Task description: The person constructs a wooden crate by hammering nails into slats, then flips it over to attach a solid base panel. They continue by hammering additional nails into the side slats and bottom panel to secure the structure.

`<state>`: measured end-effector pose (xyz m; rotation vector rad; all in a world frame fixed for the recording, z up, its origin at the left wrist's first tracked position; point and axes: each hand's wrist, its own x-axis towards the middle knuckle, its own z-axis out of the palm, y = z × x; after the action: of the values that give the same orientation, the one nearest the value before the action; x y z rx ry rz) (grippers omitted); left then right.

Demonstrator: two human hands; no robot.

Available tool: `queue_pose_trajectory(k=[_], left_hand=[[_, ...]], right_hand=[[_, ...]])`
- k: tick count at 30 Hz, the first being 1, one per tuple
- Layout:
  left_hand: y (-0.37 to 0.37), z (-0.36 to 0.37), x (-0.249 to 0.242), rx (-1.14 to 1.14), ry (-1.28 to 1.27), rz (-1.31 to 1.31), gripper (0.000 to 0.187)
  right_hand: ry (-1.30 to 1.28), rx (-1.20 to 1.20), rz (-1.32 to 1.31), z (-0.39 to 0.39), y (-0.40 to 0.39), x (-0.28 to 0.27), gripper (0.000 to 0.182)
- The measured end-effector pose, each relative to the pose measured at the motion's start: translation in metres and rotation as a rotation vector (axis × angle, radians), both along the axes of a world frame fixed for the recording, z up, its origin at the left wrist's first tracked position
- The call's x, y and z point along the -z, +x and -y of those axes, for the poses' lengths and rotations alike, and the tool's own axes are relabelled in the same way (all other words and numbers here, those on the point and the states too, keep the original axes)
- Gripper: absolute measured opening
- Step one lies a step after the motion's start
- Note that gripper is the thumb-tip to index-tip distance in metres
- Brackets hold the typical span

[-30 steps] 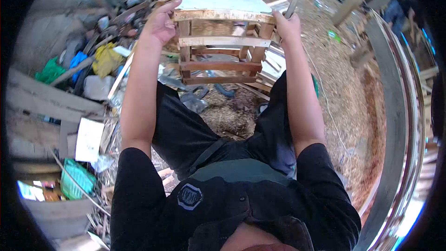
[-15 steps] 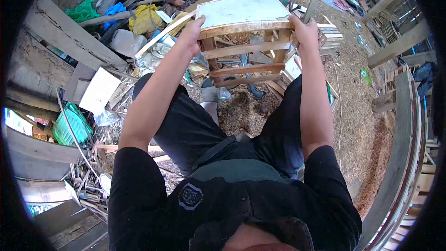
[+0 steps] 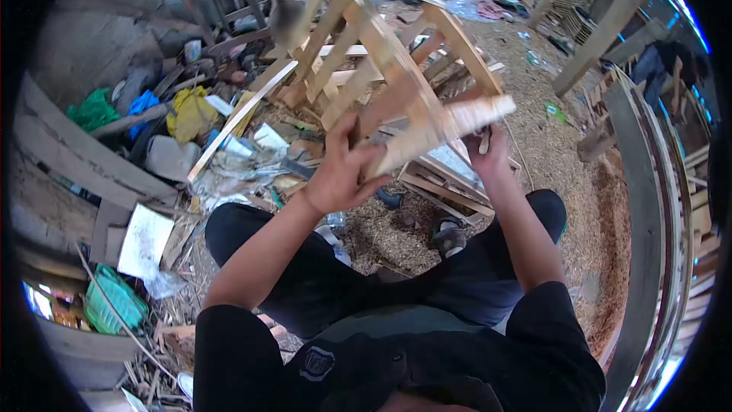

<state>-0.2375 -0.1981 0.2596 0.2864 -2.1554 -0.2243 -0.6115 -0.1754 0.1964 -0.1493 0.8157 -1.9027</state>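
A slatted wooden stool (image 3: 396, 61) is raised in front of me, tilted with its legs and cross slats turned upward and away. My left hand (image 3: 343, 168) grips its near left corner, thumb and fingers spread around the wood. At the near right corner my right hand (image 3: 488, 152) has its fingers curled against the frame, partly hidden by the pale near rail (image 3: 457, 128). That rail is smeared by motion. The white top seen earlier is turned out of sight.
Wooden pieces (image 3: 446, 187) lie between my feet on sawdust. Scrap and plastic, including a yellow bag (image 3: 191, 116), are heaped at left. A long pale strip (image 3: 242, 122) slants beside the stool. Upright boards (image 3: 637, 206) stand at right; a person (image 3: 663, 69) is behind them.
The stool has been turned over from top-up to legs-up. My left hand has shifted to its near corner, and my right hand has come lower. The view has swung slightly.
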Motion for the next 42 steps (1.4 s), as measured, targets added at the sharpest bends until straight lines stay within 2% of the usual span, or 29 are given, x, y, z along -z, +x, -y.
queue_pose_trajectory(k=[1,3,5,7,9,11,12,13,15,16,20,23,26,29,30,31,33,34,35,37,39,41,42], left_hand=[[-0.006,-0.001,0.003,0.022,-0.007,0.000,0.074],[-0.021,-0.005,0.008,0.168,-0.030,0.074,0.074],[-0.035,-0.011,0.012,0.195,-0.045,0.115,0.074],[-0.051,-0.014,0.022,0.204,-0.021,0.126,0.069],[-0.063,-0.015,0.029,0.240,0.016,0.121,0.068],[-0.070,-0.017,0.037,0.168,0.120,0.162,0.055],[-0.074,-0.019,0.040,0.159,0.150,0.176,0.070],[-0.080,-0.017,0.046,0.163,0.157,0.183,0.070],[-0.092,-0.008,0.067,0.226,0.159,0.072,0.085],[-0.095,-0.006,0.075,0.223,0.181,0.128,0.095],[-0.104,0.000,0.100,0.196,0.274,0.149,0.094],[-0.103,0.005,0.110,0.176,0.275,0.182,0.098],[-0.098,0.009,0.119,0.139,0.381,0.300,0.107],[-0.093,0.015,0.126,0.159,0.354,0.290,0.109],[-0.094,0.014,0.126,0.208,0.359,0.248,0.109],[-0.093,0.015,0.127,0.213,0.357,0.248,0.109],[-0.089,0.016,0.128,0.166,0.333,0.270,0.108],[-0.089,0.014,0.124,0.156,0.339,0.283,0.107],[-0.088,0.014,0.123,0.151,0.341,0.269,0.107],[-0.087,0.013,0.124,0.147,0.350,0.280,0.105],[-0.087,0.010,0.126,0.158,0.415,0.251,0.102],[-0.086,0.011,0.127,0.171,0.468,0.222,0.100],[-0.085,0.012,0.129,0.195,0.471,0.218,0.098]], right_hand=[[0.036,0.043,0.007,-0.014,0.003,-0.002,0.030],[-0.052,-0.033,-0.049,-0.048,0.003,-0.011,0.034],[-0.049,-0.001,-0.027,-0.063,-0.024,0.008,0.038],[0.018,0.076,-0.096,-0.084,-0.034,0.007,0.037],[0.063,0.143,-0.036,-0.093,-0.046,0.014,0.033],[0.082,0.138,-0.011,-0.102,-0.060,0.038,0.030],[0.090,0.145,-0.002,-0.107,-0.065,0.048,0.030],[0.144,0.172,0.026,-0.110,-0.069,0.057,0.030],[0.248,0.213,0.071,-0.114,-0.078,0.068,0.031],[0.262,0.224,0.084,-0.113,-0.078,0.067,0.037],[0.203,0.221,0.070,-0.117,-0.083,0.075,0.033],[0.335,0.153,-0.031,-0.120,-0.106,0.094,0.038],[0.501,-0.004,-0.094,-0.124,-0.114,0.077,0.044],[0.607,0.142,-0.018,-0.130,-0.133,0.068,0.035],[0.576,0.121,0.014,-0.131,-0.148,0.071,0.023],[0.575,0.126,0.014,-0.132,-0.167,0.083,0.023],[0.667,0.164,-0.424,-0.128,-0.199,0.109,0.027],[0.681,0.395,-0.633,-0.122,-0.155,0.054,0.023],[0.679,0.393,-0.647,-0.118,-0.142,0.032,0.023],[0.742,0.444,-1.239,-0.110,-0.129,0.005,0.028],[0.673,0.476,-1.355,-0.094,-0.106,-0.019,0.034],[0.607,0.248,-1.474,-0.083,-0.066,-0.063,0.036],[0.491,0.215,-1.510,-0.072,-0.057,-0.062,0.036]])
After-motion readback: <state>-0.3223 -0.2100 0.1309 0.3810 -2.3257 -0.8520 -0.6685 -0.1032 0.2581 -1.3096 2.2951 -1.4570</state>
